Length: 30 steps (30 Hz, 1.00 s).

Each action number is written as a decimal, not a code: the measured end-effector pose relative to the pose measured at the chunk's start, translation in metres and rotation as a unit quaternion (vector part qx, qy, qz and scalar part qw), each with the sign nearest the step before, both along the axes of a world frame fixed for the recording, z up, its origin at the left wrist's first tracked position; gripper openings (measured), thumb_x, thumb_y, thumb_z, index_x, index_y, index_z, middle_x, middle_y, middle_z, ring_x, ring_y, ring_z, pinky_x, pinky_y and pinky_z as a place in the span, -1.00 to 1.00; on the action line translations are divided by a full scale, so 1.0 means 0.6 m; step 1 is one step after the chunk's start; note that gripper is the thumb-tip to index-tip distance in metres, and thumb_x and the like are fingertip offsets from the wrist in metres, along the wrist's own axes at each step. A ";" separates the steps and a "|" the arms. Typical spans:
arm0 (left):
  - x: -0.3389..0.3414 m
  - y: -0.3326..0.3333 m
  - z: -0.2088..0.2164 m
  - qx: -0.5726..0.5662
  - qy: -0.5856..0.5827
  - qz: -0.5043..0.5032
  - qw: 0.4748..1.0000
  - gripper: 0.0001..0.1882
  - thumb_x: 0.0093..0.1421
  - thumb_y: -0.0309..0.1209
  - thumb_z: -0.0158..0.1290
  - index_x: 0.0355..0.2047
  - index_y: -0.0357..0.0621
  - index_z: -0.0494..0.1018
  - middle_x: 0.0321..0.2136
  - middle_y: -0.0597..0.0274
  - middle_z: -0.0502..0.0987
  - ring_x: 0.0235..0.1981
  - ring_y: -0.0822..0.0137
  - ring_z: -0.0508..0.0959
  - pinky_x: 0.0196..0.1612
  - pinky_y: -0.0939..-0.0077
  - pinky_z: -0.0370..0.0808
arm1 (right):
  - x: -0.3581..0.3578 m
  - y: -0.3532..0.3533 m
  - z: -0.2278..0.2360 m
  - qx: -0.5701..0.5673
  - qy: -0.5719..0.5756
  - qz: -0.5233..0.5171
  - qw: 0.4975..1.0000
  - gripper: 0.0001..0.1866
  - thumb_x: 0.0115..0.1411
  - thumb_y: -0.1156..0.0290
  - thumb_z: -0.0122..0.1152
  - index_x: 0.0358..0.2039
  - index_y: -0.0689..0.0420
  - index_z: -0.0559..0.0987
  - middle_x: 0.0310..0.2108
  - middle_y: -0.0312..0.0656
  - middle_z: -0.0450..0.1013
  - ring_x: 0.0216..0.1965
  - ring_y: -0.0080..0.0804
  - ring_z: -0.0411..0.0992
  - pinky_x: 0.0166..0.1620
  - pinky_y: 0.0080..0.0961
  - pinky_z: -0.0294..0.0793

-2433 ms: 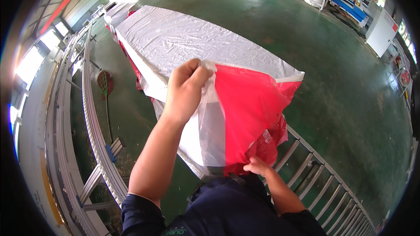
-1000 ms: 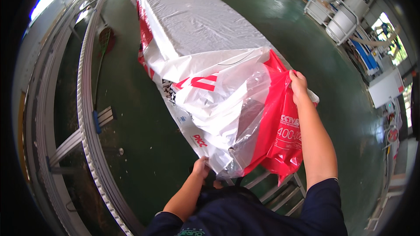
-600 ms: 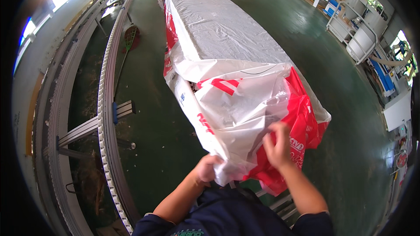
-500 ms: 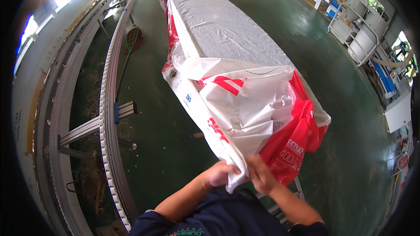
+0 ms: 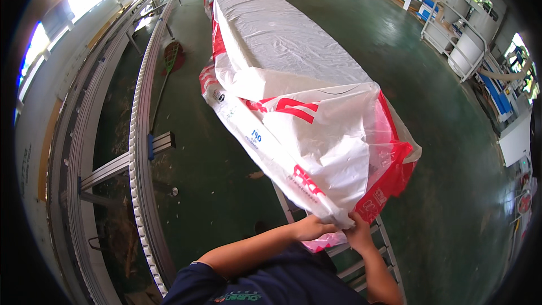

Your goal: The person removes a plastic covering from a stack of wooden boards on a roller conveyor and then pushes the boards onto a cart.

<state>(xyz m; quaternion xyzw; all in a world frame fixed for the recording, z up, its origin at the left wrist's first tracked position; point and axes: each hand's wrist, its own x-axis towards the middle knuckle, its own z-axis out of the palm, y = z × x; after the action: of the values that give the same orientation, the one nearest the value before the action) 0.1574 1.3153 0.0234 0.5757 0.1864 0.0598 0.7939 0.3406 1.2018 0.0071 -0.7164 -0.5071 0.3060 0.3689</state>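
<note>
A long flat stack (image 5: 288,34) under whitish plastic stretches away from me. Over its near end hangs a large white and red printed plastic bag (image 5: 333,135), its loose edge drawn down toward my body. My left hand (image 5: 315,228) is closed on the gathered edge of the bag. Right beside it, my right hand (image 5: 358,234) grips the same bunched plastic, fingers curled round it. Both hands are close together in front of my waist. The red part of the bag falls along the right side, and a bit of it shows below my hands.
A metal ladder-like frame (image 5: 389,248) is beneath the near end of the stack. On the left runs a long metal conveyor rail (image 5: 138,107) with a crossbar (image 5: 107,170). A green net on a pole (image 5: 170,56) lies beside it. White machinery (image 5: 468,45) stands far right.
My hands have moved right along with the gathered bag edge and are now side by side. The bag's left side is pulled tauter, its red part bunched less, and more of the metal frame shows.
</note>
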 end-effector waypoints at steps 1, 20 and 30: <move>-0.013 -0.005 -0.013 -0.007 0.031 0.000 0.999 -0.63 0.25 -0.43 0.01 0.05 -0.33 0.40 -0.01 0.10 0.49 0.04 0.30 0.43 0.13 0.44 0.33 | 0.009 -0.001 -0.004 0.020 -0.031 0.000 0.999 -0.69 -0.03 0.62 0.21 -0.21 0.23 0.47 -0.37 0.10 0.52 -0.26 0.00 0.54 -0.24 -0.29 0.50; -0.148 -0.015 -0.065 -0.075 0.096 0.181 0.976 -0.67 0.29 -0.39 -0.08 0.04 -0.19 0.30 -0.10 0.21 0.46 -0.14 0.39 0.47 -0.14 0.46 0.47 | 0.063 0.416 0.206 0.401 -0.316 -0.020 0.859 -0.73 -0.09 0.69 0.06 -0.32 0.15 0.49 -0.35 -0.10 0.48 -0.21 -0.03 0.44 -0.20 -0.23 0.45; -0.221 0.126 -0.137 -0.356 0.069 0.405 0.839 -0.33 0.31 0.02 -0.16 0.23 -0.19 0.03 0.07 -0.11 0.34 -0.04 0.05 0.47 0.03 0.06 0.43 | -0.124 0.506 0.281 0.447 -0.264 0.125 0.846 -0.79 -0.09 0.63 0.10 -0.37 0.15 0.49 -0.50 -0.14 0.39 -0.38 -0.08 0.38 -0.36 -0.24 0.38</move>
<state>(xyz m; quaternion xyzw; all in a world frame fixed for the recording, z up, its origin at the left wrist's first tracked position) 0.0245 1.3909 -0.0589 0.1292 0.4660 0.2653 0.8341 0.2659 1.5053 0.1757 -0.4583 -0.7526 -0.1102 0.4598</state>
